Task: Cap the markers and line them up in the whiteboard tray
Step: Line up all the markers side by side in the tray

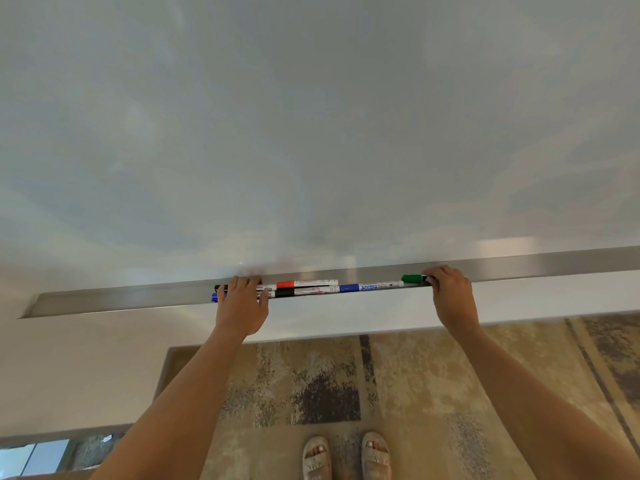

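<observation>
A long metal whiteboard tray [121, 299] runs along the bottom of the whiteboard [311, 133]. Several markers lie in it: a red-capped one [306, 283], a black-capped one [304, 291] in front of it, a blue-capped one [370, 287] to their right, and a green-capped marker [412, 278] farthest right. My left hand [240, 306] rests over the left ends of markers whose black and blue ends [216, 293] stick out past my fingers. My right hand [452, 296] pinches the right end of the green-capped marker; its body is hidden by my fingers.
Below the board is a pale wall strip, then a patterned beige and grey carpet [346, 393] where my feet in slippers [346, 455] stand. The tray stretches bare to the left and right of the markers. A window or glass edge shows at the bottom left.
</observation>
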